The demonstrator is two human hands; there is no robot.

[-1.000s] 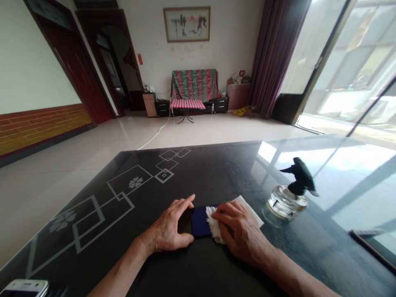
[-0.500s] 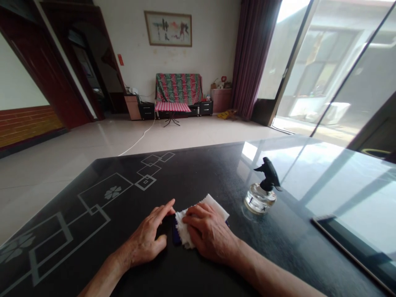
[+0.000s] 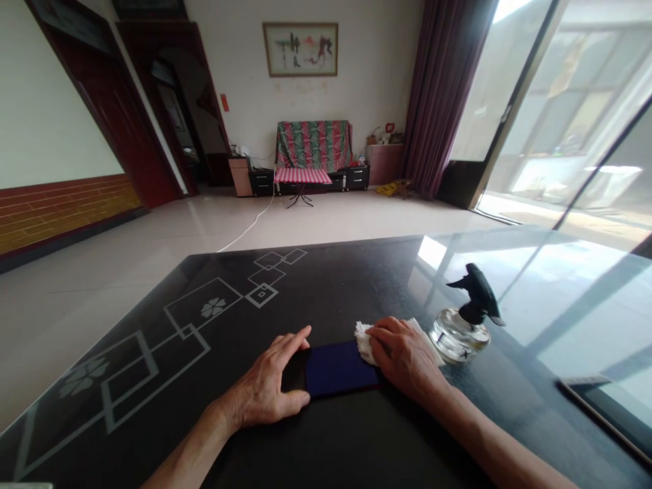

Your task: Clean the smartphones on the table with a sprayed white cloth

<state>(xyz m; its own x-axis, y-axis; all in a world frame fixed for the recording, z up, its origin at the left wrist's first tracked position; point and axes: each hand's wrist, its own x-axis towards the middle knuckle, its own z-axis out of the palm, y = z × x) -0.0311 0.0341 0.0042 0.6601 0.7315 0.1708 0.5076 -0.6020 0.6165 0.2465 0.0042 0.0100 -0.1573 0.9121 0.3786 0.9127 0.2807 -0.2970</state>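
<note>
The right hand (image 3: 407, 356) has its grip bent down over a bunched white cloth (image 3: 364, 336), with the fingers close together. The left hand (image 3: 275, 380) holds nothing in its grip; the thumb and fingers are spread wide apart. Between the two hands lies a dark blue flat thing (image 3: 339, 370), with its left end by the open left grip and its right end beside the cloth.

The blue thing looks thin, stiff and light, and its smooth top may be slippery. The best place to hold it is likely by its side edges, since it lies so flat. The cloth looks soft and easy to squash.

Just past the right grip stands a clear spray bottle (image 3: 458, 333) with a black top. Farther right, a flat dark device (image 3: 606, 407) is cut off by the picture's side. All of these rest on the shiny black tabletop (image 3: 331, 288).

The right hand and cloth hide the blue thing's far right corner. I can't tell if the left thumb touches it.
</note>
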